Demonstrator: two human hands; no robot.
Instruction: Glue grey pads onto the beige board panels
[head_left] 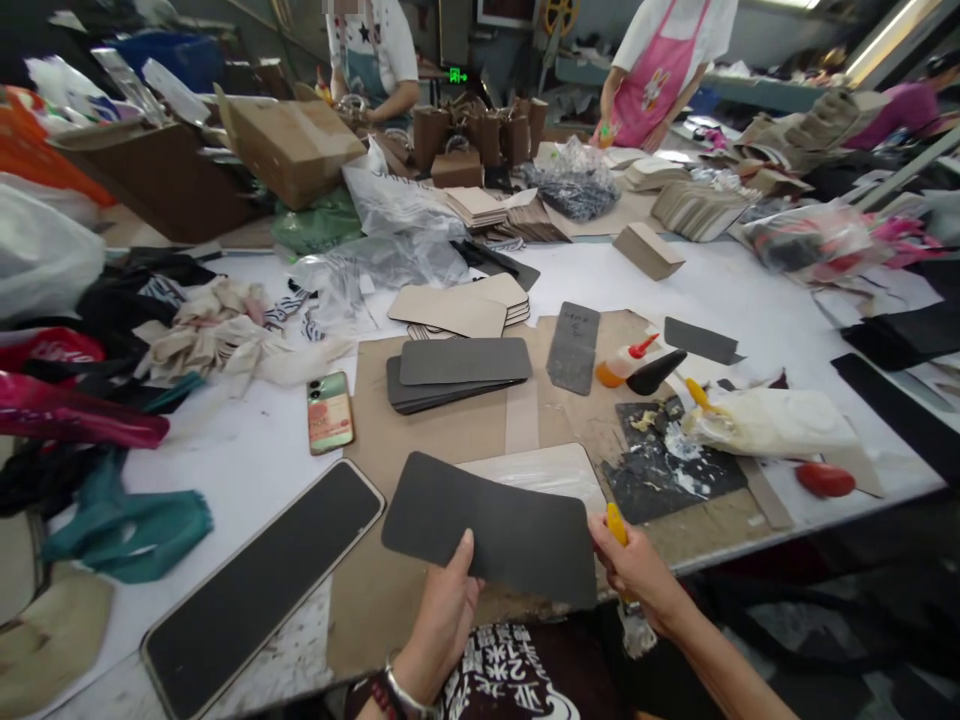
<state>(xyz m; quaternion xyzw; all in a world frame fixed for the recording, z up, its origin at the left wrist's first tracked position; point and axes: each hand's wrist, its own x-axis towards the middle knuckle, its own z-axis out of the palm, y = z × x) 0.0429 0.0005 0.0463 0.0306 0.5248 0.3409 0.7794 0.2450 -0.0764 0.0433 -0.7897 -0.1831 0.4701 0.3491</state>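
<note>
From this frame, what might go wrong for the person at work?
The dark grey rectangular panel in the left hand might meet the glossy-coated beige board out of line. The yellow-handled brush in the right hand, its whitish end hanging past the white-topped table's edge, could drip.

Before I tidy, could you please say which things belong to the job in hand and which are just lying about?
Job, apparently: held dark panel; yellow-handled tool; pale panel; stacked dark panels.
Probably lying about: phone; teal cloth; beige fabric scraps.
</note>
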